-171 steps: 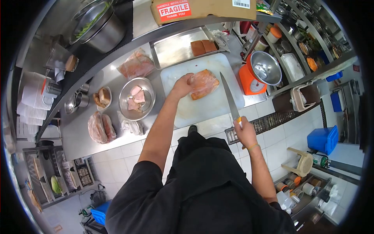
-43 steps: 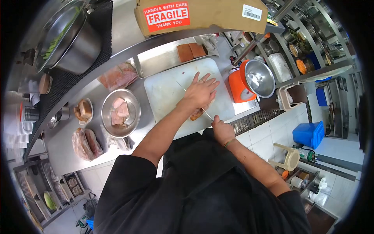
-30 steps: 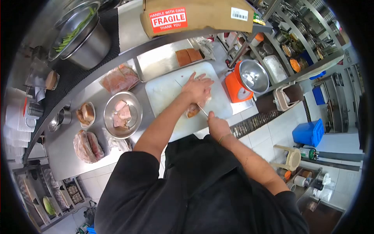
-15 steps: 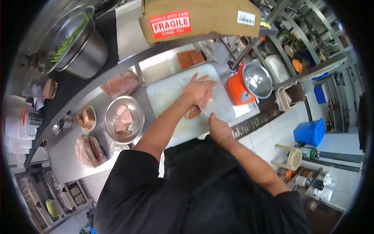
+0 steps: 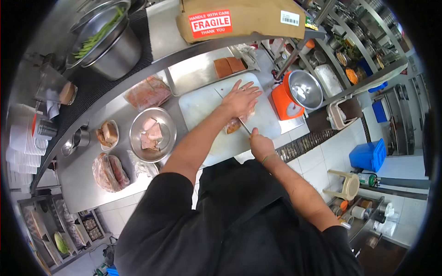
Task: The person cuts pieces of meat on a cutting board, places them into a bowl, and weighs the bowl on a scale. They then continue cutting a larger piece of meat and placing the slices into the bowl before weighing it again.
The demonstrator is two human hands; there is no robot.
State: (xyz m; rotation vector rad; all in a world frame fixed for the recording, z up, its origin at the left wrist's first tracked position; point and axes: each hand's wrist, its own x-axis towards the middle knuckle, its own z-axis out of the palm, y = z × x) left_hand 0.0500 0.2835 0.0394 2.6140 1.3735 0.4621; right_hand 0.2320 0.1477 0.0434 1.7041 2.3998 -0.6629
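My left hand (image 5: 240, 101) lies flat with fingers spread, pressing on a piece of meat (image 5: 233, 127) on the white cutting board (image 5: 198, 110). Much of the meat is hidden under the palm; a browned end and a pale pink part stick out. My right hand (image 5: 262, 146) is closed around the handle of a knife (image 5: 245, 126). Its blade points away from me and reaches the meat just beside the left palm. A steel bowl (image 5: 172, 146) with chunks of pink meat stands left of the board.
Behind the board is a metal tray (image 5: 191, 73) with brown slabs (image 5: 229, 67). An orange scale (image 5: 282, 101) carries a steel bowl (image 5: 305, 89). To the left are wrapped meat (image 5: 147, 92), a small dish (image 5: 108, 135) and a large meat piece (image 5: 105, 172). A cardboard box (image 5: 258, 18) sits on the shelf above.
The head view has shifted slightly, so the scene sits a little further right. Both hands keep nearly the same place at the meat, with the knife blade still against it.
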